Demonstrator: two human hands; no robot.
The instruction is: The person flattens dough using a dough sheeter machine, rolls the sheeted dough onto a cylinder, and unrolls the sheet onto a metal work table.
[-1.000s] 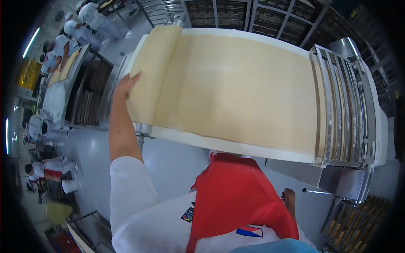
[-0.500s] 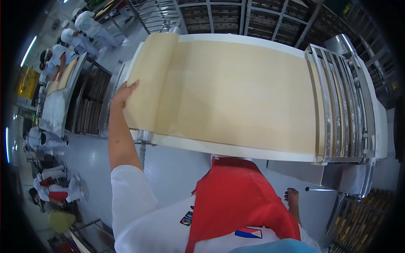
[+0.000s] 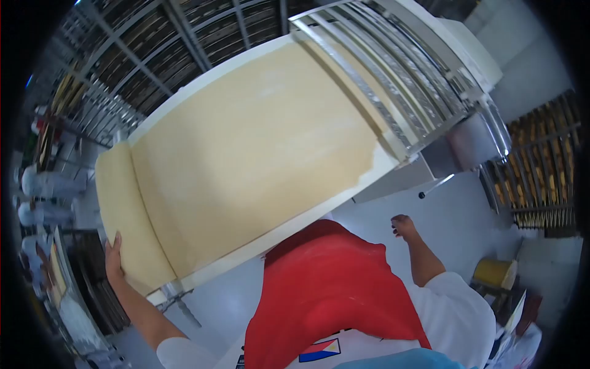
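A wide sheet of pale dough [image 3: 246, 154] lies along the white belt [image 3: 246, 261] of a machine. Its left end is wound into a thick roll [image 3: 132, 215]. My left hand [image 3: 114, 257] rests against the outer side of this roll near its lower end, thumb and fingers apart. My right hand [image 3: 402, 226] hangs in the air below the machine, away from the dough, its fingers curled and what they hold, if anything, too small to make out. At the right, metal bars [image 3: 375, 80] cross over the belt.
Tall metal racks [image 3: 178, 37] stand behind the belt, and another loaded rack [image 3: 538, 166] is at the right. A lever with a black knob [image 3: 422, 195] sticks out below the machine. Several people in white and a work table [image 3: 74, 307] are at the left.
The view has turned towards the machine's right end, so the belt now slants. My left hand remains at the roll. My right forearm shows more fully. The sheet's uneven end has appeared near the bars.
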